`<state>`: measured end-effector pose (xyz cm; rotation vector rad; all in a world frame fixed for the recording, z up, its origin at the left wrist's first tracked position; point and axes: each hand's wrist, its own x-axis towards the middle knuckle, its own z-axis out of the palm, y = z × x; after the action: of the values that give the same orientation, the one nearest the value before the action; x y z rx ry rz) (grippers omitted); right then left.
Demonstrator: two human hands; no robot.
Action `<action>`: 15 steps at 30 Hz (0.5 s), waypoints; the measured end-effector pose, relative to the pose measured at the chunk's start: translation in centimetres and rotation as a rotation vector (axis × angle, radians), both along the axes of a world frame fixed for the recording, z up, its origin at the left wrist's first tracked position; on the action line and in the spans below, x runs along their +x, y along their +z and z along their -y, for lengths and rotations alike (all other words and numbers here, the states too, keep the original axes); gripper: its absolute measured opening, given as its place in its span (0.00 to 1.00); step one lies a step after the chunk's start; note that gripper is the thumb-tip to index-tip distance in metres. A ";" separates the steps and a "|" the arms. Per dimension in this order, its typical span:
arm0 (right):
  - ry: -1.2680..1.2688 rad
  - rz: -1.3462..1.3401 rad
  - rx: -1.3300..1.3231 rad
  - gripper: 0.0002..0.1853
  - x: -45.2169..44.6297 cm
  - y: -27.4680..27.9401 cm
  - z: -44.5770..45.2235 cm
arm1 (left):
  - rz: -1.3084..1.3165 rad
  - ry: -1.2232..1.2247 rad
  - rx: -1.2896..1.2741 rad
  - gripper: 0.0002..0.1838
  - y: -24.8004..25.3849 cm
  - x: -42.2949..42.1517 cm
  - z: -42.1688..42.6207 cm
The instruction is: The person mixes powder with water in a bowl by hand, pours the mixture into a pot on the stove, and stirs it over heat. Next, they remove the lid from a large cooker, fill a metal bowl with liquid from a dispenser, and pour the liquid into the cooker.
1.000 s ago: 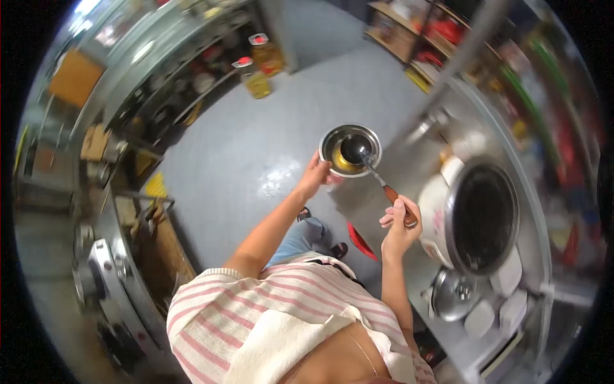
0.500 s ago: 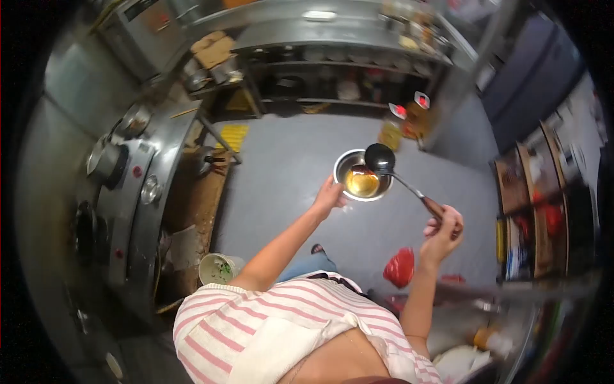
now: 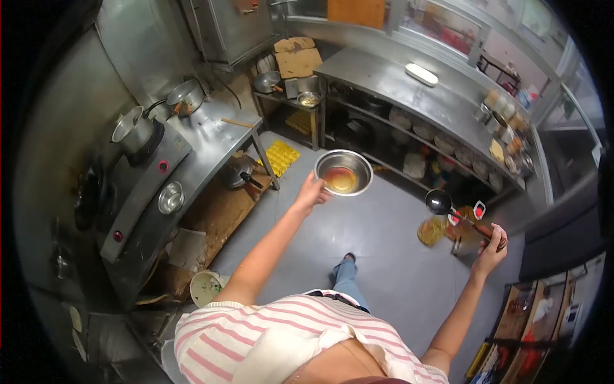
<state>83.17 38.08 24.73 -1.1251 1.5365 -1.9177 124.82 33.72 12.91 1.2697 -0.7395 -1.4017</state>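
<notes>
My left hand (image 3: 311, 194) grips the near-left rim of a steel bowl (image 3: 359, 168), held out over the floor. A shallow pool of yellow and reddish-brown liquid (image 3: 340, 180) lies in the bottom of it. Out to the right, my right hand (image 3: 491, 249) is wrapped round the brown wooden handle of a ladle (image 3: 439, 202). Its dark round head points toward the left, well apart from the bowl. Whether any liquid is in the ladle I cannot make out.
On the left steel counter stand a pot on a stove (image 3: 131, 131), a frying pan (image 3: 185, 96) and a small metal bowl (image 3: 171, 197). A steel shelf table (image 3: 384, 77) runs along the back. Oil jugs (image 3: 433, 232) stand on the floor near the ladle; a bucket (image 3: 206, 288) sits lower left.
The ladle has moved right, away from above the bowl. My body has turned left, bringing the stove and back table further into view. The bowl stays in my left hand.
</notes>
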 end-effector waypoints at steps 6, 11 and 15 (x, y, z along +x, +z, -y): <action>0.378 -0.312 0.102 0.10 4.9 2.1 19.6 | -0.049 0.179 -0.082 0.22 3.4 8.4 12.3; 0.494 -0.835 -0.200 0.12 16.0 4.0 36.5 | -0.010 0.339 -0.163 0.22 7.1 15.6 20.3; 0.734 -0.768 -0.071 0.12 27.7 7.4 45.2 | 0.052 0.385 -0.188 0.16 10.3 22.4 26.9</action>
<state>110.85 -7.15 32.16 -2.2349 1.0885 -1.0849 147.27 6.79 23.16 1.2268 -0.6066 -0.9691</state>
